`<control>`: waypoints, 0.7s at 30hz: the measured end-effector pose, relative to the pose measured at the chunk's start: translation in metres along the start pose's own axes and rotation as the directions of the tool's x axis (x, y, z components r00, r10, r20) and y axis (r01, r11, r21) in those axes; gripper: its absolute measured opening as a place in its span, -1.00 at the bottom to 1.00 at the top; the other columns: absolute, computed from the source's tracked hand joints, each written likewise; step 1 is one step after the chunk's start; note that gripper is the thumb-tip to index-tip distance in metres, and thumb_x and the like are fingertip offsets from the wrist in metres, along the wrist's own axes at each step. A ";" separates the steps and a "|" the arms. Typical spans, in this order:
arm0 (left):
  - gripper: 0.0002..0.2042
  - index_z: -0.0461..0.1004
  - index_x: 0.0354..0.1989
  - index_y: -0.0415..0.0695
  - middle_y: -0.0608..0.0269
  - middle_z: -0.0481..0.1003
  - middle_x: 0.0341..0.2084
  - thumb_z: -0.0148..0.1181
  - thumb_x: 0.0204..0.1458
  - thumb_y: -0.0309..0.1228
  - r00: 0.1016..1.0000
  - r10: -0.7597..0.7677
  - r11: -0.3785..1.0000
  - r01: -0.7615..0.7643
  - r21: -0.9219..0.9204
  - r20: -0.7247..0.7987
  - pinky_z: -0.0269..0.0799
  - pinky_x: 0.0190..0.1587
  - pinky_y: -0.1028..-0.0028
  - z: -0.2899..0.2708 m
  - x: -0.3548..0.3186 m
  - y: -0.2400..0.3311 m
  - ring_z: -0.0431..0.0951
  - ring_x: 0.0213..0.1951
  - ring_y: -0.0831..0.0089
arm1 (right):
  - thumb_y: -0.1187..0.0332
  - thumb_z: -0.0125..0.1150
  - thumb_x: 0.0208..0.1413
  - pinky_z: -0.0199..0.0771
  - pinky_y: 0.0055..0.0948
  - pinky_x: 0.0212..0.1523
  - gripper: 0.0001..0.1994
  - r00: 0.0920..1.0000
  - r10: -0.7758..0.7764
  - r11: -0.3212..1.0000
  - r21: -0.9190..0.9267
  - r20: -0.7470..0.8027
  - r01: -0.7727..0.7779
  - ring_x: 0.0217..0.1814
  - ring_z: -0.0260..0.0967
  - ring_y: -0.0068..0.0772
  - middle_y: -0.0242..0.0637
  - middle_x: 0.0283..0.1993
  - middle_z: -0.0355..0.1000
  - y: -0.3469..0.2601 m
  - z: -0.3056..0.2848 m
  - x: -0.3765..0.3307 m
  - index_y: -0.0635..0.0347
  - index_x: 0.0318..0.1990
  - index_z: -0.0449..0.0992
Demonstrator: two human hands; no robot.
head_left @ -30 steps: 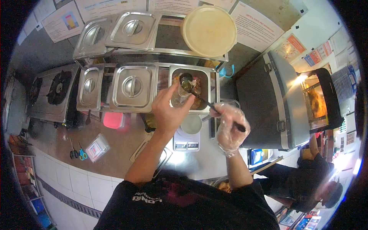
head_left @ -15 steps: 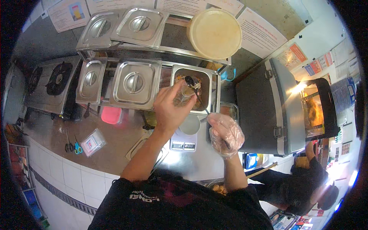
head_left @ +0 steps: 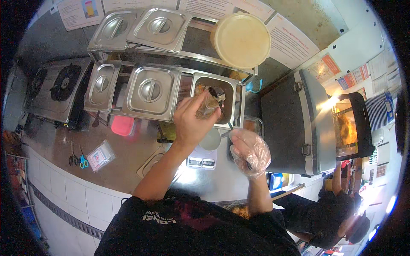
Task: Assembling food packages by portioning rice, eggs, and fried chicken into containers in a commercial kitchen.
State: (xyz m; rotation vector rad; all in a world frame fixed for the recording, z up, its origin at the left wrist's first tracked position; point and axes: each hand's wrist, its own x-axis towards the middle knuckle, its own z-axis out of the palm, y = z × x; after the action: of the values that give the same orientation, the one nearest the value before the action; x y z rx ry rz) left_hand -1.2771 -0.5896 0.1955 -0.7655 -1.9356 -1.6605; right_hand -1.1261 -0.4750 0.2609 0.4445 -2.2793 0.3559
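**Clear cup [head_left: 206, 106] held over an open steel pan [head_left: 231, 102], black spoon [head_left: 212, 91] at its mouth**

The cup is above the pan, its mouth toward the far side. The spoon's dark head shows at that mouth; how deep it sits cannot be told. Something pale lies beside the spoon's head, too small to name. Food shows in the pan below.

The person's bare left grip [head_left: 191, 121] is closed around the cup, thumb on one side and fingers on the other. The right grip [head_left: 250, 151], in a clear plastic glove, is closed on the spoon's handle.

Nearer the body, a pale bowl [head_left: 210, 141] rests on a white scale [head_left: 202, 163] on the steel desk [head_left: 124, 170]. Left of the open pan stand a wide lidded pan [head_left: 149, 91] and a narrow lidded pan [head_left: 101, 85]. A pink container [head_left: 123, 125] sits in front of them. Farther left lie blue-handled scissors [head_left: 83, 162] and a clear packet [head_left: 101, 156], with a black-burner stove [head_left: 60, 89] beyond. To the right stands a large grey box [head_left: 284, 123]; past it is a co-worker in dark clothes [head_left: 320, 217].
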 end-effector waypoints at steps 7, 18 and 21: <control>-0.49 0.59 -0.07 -0.30 0.00 0.62 -0.28 0.56 -0.28 -0.44 1.000 -0.006 1.000 0.006 -0.014 0.012 0.56 -0.14 0.33 -0.001 -0.002 0.001 0.65 -0.23 0.20 | 0.55 0.35 -0.06 0.63 -0.18 -0.06 -0.64 1.000 0.001 1.000 -0.011 0.002 -0.001 -0.07 0.56 -0.05 -0.11 -0.04 0.56 -0.002 0.001 0.000 0.19 -0.04 0.54; -0.53 0.59 -0.07 -0.28 0.03 0.63 -0.30 0.55 -0.24 -0.46 1.000 -0.012 1.000 0.012 -0.010 0.005 0.56 -0.15 0.36 -0.005 0.001 0.002 0.66 -0.25 0.26 | 0.46 0.21 0.18 0.64 -0.25 -0.16 -0.82 0.912 0.276 0.955 0.191 -0.302 -0.226 -0.15 0.56 -0.20 -0.07 -0.08 0.57 0.001 0.013 -0.009 0.30 -0.09 0.56; -0.55 0.60 -0.08 -0.26 0.06 0.64 -0.29 0.55 -0.22 -0.46 0.999 -0.034 0.999 0.033 -0.031 -0.017 0.56 -0.16 0.38 -0.014 -0.003 0.005 0.67 -0.25 0.30 | 0.25 0.08 0.37 0.61 -0.38 -0.24 -0.70 0.507 0.724 0.662 0.677 -0.468 -0.321 -0.23 0.53 -0.39 -0.13 -0.20 0.57 0.006 0.034 -0.008 0.38 -0.13 0.54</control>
State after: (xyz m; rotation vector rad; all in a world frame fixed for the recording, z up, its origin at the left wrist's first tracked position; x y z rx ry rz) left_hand -1.2714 -0.6035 0.1992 -0.7319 -1.9251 -1.7150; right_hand -1.1453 -0.4814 0.2321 -0.2120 -1.4325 1.2658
